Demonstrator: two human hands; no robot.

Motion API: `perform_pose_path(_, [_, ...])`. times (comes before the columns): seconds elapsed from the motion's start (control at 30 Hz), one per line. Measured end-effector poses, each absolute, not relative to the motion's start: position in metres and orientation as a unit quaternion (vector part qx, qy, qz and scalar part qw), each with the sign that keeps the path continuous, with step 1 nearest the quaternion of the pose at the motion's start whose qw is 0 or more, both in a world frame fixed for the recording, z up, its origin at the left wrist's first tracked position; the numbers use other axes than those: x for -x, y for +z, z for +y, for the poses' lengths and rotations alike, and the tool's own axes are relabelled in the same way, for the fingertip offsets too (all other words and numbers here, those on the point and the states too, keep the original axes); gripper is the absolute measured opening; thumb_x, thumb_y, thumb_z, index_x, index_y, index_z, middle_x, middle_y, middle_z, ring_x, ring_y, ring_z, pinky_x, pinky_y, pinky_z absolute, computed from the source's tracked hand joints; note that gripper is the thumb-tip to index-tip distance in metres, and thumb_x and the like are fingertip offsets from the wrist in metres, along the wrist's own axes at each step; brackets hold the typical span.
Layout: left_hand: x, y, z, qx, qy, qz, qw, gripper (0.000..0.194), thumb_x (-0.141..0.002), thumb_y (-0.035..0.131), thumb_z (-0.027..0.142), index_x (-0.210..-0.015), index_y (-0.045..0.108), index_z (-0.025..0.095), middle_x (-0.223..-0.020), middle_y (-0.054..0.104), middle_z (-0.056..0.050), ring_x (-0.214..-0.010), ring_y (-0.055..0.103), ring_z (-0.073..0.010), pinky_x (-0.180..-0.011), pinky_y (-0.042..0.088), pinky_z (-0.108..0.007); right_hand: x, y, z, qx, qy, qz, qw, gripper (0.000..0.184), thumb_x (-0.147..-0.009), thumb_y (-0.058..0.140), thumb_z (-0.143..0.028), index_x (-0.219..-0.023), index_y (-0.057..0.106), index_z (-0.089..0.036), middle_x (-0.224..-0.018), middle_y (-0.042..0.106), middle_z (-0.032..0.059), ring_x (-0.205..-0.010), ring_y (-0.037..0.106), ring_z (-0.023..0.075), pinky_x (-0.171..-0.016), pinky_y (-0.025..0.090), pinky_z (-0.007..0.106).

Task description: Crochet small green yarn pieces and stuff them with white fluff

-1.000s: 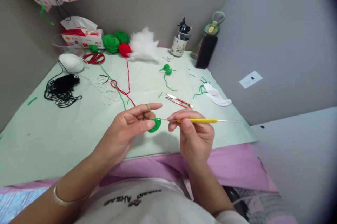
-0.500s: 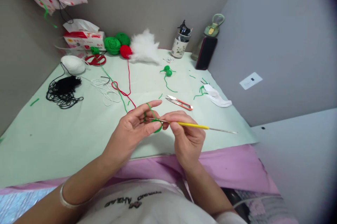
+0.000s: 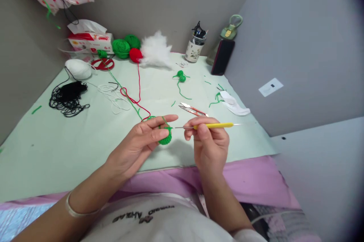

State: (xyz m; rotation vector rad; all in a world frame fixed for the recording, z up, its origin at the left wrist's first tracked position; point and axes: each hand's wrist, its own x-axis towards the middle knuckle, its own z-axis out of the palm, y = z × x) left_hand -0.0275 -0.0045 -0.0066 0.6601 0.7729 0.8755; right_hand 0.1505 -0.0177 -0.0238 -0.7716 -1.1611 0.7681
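Note:
Between the thumb and fingers of my left hand (image 3: 142,139) is a small round green crochet piece (image 3: 165,138). Green yarn (image 3: 164,119) passes over my outstretched left index finger and down to the piece. My right hand (image 3: 212,141) grips a crochet hook (image 3: 217,125) by its yellow handle, like a pencil. The hook's thin metal tip points left, close to the upper edge of the green piece; whether a loop is on it I cannot tell. Just beyond my right hand lie orange-handled thread snips (image 3: 193,110).
Two crocheted green balls (image 3: 181,76) lie mid-table. Behind are green yarn balls (image 3: 121,48), a red yarn ball (image 3: 135,55), white stuffing (image 3: 156,50), a pen jar (image 3: 195,48) and a phone (image 3: 223,58). Black yarn (image 3: 69,96) lies left, and a white cloth piece (image 3: 234,104) right.
My right hand has moved right with the hook, drawing its tip back from the green piece. My left hand has turned slightly, and more of the green piece shows below my thumb.

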Motion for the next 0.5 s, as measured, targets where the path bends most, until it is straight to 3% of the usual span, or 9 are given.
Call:
perform_pose_path(0.13, [0.024,-0.005,-0.008,-0.350,0.407,0.359,0.764,0.039,-0.078,0.092,0.032,-0.116,0.085,0.029,-0.091,0.072,0.000,-0.087,0.060,-0.0132,-0.081,0.047,-0.023,-0.148,-0.024,-0.017,0.315,0.449,-0.477,0.686,0.015,-0.100,0.071,-0.034,-0.092,0.081,-0.026,-0.082,0.076,0.0008,-0.062,0.065,0.0128,-0.056,0.056,0.028])
perform_pose_path(0.3, [0.016,-0.005,-0.010,-0.383,0.430,0.362,0.733,0.036,-0.079,0.092,0.029,-0.114,0.086,0.035,-0.102,0.077,0.000,-0.096,0.061,-0.0151,-0.087,0.049,-0.025,-0.140,-0.032,-0.019,0.325,0.371,-0.549,0.674,0.013,-0.101,0.071,-0.028,-0.102,0.084,-0.030,-0.096,0.081,0.0025,-0.093,0.072,0.0179,-0.079,0.058,0.033])
perform_pose_path(0.43, [0.023,-0.006,-0.007,-0.395,0.394,0.350,0.753,0.039,-0.083,0.089,0.036,-0.121,0.084,0.035,-0.102,0.074,-0.001,-0.081,0.054,-0.0119,-0.067,0.044,-0.021,-0.143,-0.032,-0.017,0.310,0.447,-0.504,0.671,0.013,-0.102,0.070,-0.031,-0.100,0.083,-0.031,-0.094,0.081,0.0008,-0.079,0.070,0.0145,-0.070,0.055,0.029])
perform_pose_path(0.5, [0.028,-0.005,-0.005,-0.401,0.380,0.328,0.766,0.040,-0.087,0.085,0.043,-0.125,0.082,0.034,-0.107,0.072,-0.003,-0.084,0.054,-0.0130,-0.068,0.045,-0.021,-0.145,-0.030,-0.015,0.301,0.492,-0.467,0.670,0.012,-0.100,0.072,-0.035,-0.096,0.082,-0.030,-0.091,0.080,0.0002,-0.073,0.067,0.0125,-0.066,0.053,0.026])
